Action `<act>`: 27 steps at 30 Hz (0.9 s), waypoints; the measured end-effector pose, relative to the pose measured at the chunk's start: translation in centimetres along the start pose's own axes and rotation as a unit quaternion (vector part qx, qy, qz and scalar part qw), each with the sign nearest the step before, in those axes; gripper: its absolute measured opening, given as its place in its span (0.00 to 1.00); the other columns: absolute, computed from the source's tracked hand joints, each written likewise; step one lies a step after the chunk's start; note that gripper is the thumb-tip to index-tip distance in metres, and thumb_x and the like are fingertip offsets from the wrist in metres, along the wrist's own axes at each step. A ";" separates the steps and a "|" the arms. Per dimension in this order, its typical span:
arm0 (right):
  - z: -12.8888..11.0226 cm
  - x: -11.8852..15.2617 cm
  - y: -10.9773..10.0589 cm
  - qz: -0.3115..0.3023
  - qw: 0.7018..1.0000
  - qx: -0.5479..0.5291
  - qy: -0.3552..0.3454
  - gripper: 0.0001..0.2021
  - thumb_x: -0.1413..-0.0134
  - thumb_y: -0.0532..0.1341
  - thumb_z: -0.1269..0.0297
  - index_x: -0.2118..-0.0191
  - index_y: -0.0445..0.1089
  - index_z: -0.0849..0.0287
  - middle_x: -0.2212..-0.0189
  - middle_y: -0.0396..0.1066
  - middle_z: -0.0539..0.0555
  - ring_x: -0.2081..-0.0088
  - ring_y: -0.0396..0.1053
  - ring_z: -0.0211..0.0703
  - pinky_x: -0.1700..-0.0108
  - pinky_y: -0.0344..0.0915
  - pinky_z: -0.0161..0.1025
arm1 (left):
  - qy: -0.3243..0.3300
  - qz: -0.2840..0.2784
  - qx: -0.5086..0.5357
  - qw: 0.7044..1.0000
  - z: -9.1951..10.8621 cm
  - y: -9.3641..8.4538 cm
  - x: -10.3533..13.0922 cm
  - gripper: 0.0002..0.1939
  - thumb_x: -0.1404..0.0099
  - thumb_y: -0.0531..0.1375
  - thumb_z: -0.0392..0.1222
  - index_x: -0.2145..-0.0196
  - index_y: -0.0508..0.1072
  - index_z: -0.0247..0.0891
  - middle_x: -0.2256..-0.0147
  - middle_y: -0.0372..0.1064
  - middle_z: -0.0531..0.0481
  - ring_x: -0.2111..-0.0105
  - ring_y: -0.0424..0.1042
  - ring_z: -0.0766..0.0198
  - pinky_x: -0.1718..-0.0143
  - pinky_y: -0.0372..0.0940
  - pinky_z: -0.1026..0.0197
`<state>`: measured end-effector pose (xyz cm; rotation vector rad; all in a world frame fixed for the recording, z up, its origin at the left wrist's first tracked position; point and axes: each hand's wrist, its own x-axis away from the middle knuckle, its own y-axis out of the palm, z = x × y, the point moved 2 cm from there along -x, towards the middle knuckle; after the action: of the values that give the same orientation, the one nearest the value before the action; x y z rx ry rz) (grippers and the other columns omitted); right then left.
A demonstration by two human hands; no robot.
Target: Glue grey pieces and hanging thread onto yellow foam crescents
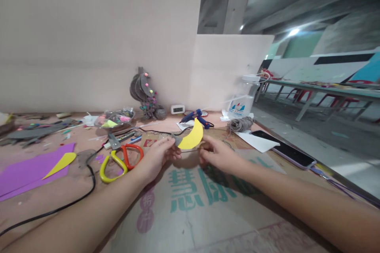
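Note:
A yellow crescent (pixel 192 136) is held upright over the printed cardboard (pixel 190 221). My left hand (pixel 160 156) pinches its lower left end, where a bit of grey material shows. My right hand (pixel 216 153) is closed at the crescent's right side, and a thin grey strand runs between both hands below it. What the right fingertips grip is partly hidden, but the strand leads into them. Behind the crescent lies a blue glue gun (pixel 191 116).
Scissors with yellow and red handles (pixel 113 168), purple sheets (pixel 32 170) and a black cable lie left. A bowl (pixel 115 119), grey ornament (pixel 142 91) and small clock (pixel 177 109) stand behind. Grey yarn (pixel 240 124), a clear jar (pixel 245 97) and a phone (pixel 285 151) are right.

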<state>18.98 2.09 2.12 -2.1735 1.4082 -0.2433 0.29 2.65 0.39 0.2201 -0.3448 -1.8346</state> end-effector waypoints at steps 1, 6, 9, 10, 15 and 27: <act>-0.1 -0.1 -1.0 -0.009 1.000 0.021 0.021 0.22 0.53 0.51 0.74 0.49 0.59 0.60 0.79 0.68 0.49 0.78 0.65 0.37 0.77 0.61 0.33 | 0.002 0.003 0.000 1.000 0.0 0.0 0.0 0.12 0.46 0.61 0.47 0.75 0.67 0.35 0.78 0.70 0.51 0.77 0.69 0.68 0.72 0.62 0.66; 0.3 -1.0 -8.2 0.016 0.987 0.119 0.111 0.16 0.54 0.53 0.70 0.56 0.67 0.60 0.80 0.70 0.51 0.79 0.65 0.38 0.77 0.61 0.34 | 0.015 0.014 -0.009 1.000 -0.1 -0.3 -0.2 0.11 0.44 0.59 0.47 0.75 0.67 0.36 0.77 0.70 0.51 0.76 0.69 0.67 0.71 0.61 0.66; 1.6 -1.2 -12.6 0.106 0.958 0.223 0.148 0.11 0.56 0.55 0.71 0.64 0.70 0.62 0.81 0.71 0.53 0.79 0.66 0.39 0.75 0.62 0.35 | 0.021 0.023 -0.011 0.999 0.0 -0.4 -0.3 0.11 0.43 0.58 0.46 0.76 0.67 0.36 0.77 0.70 0.51 0.77 0.69 0.68 0.71 0.61 0.66; 2.0 -1.1 -13.9 0.137 0.934 0.289 0.158 0.10 0.57 0.56 0.72 0.66 0.71 0.62 0.80 0.71 0.53 0.79 0.67 0.39 0.75 0.62 0.35 | 0.022 0.025 -0.010 0.999 0.0 -0.4 -0.3 0.11 0.43 0.58 0.46 0.76 0.67 0.36 0.77 0.70 0.51 0.77 0.69 0.68 0.71 0.61 0.66; 2.6 -0.5 -16.1 0.104 0.953 0.233 0.162 0.07 0.51 0.56 0.63 0.70 0.67 0.61 0.76 0.73 0.56 0.78 0.69 0.39 0.76 0.66 0.36 | 0.026 0.025 -0.006 0.999 -0.1 -0.4 -0.4 0.11 0.44 0.59 0.46 0.76 0.66 0.36 0.78 0.70 0.52 0.77 0.69 0.68 0.71 0.61 0.66; 0.6 3.0 -22.3 0.330 0.815 0.443 0.175 0.17 0.45 0.51 0.52 0.77 0.64 0.58 0.82 0.68 0.55 0.77 0.64 0.42 0.72 0.53 0.41 | 0.056 0.113 -0.045 0.991 0.6 -0.6 -0.1 0.11 0.46 0.58 0.46 0.78 0.66 0.35 0.80 0.67 0.54 0.80 0.65 0.70 0.75 0.59 0.68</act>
<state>38.21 6.63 12.91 -0.8438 1.6779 -0.8594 -0.36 2.98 0.71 0.2117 -0.1981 -1.6025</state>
